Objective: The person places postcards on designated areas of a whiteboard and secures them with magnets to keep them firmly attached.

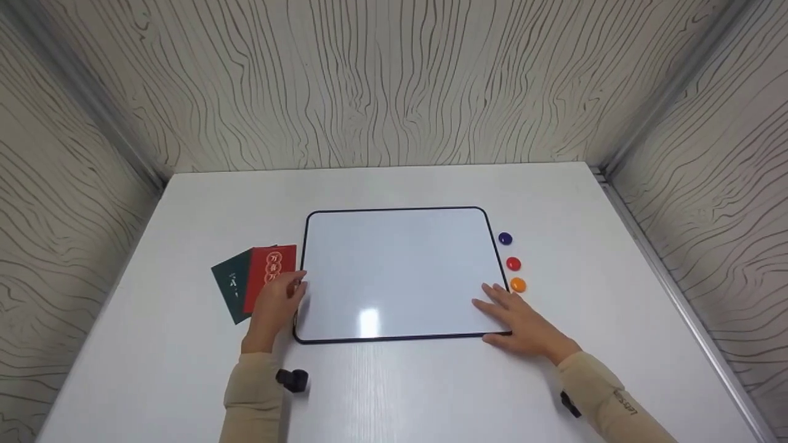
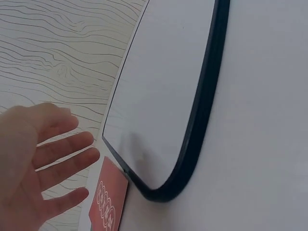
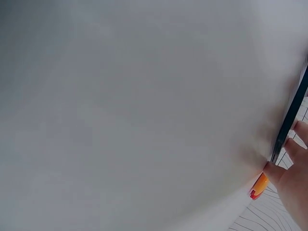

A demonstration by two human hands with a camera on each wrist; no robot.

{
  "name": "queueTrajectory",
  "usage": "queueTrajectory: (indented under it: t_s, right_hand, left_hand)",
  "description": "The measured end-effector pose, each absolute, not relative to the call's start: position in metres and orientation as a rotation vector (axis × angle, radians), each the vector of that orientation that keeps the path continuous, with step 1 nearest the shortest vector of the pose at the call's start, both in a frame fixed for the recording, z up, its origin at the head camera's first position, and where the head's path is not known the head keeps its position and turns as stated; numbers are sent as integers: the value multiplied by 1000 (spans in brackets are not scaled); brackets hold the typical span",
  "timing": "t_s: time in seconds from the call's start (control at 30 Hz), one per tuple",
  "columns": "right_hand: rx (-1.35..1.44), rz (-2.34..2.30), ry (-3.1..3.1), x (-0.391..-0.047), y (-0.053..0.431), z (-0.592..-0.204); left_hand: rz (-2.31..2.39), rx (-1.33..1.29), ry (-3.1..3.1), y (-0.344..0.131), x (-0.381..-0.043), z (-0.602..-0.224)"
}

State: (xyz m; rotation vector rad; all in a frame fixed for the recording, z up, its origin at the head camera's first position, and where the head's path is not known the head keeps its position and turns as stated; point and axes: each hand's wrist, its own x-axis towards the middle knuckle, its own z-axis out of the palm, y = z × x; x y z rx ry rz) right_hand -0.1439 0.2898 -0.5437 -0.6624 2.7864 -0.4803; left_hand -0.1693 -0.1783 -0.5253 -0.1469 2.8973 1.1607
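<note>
A whiteboard with a thin black frame lies flat on the white table. By its left edge is my left hand, partly over a red booklet; the left wrist view shows its fingers extended and spread, holding nothing. Under the red booklet, a dark green one sticks out to the left. My right hand spreads its fingers over the board's near right corner. The right wrist view shows its thumb by the black frame.
Three round magnet-like pieces stand in a column right of the board: dark blue, red and orange, the last close to my right hand. Wood-grain panels enclose the table's back and sides.
</note>
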Motion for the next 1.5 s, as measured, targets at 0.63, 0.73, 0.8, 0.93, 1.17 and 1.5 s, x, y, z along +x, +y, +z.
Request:
queueTrajectory:
  t_s: [0.63, 0.73, 0.8, 0.93, 1.17, 1.5]
  right_hand:
    - [-665, -483, 2793, -144, 287, -544]
    - [-693, -479, 2800, -144, 287, -545]
    - [-716, -475, 2802, -144, 287, -544]
    - [-705, -462, 2798, -143, 287, -542]
    - [-649, -451, 2788, -145, 285, -539]
    - [-577, -505, 2761, -145, 281, -536]
  left_hand:
    - [1191, -202, 2898, -207, -168, -534]
    - [1193, -221, 2890, -210, -167, -535]
    - [1195, -244, 2887, -212, -166, -535]
    - [1189, -282, 2874, -215, -166, -535]
    - [1173, -346, 2869, -218, -168, -535]
    - [1145, -367, 2911, -221, -163, -536]
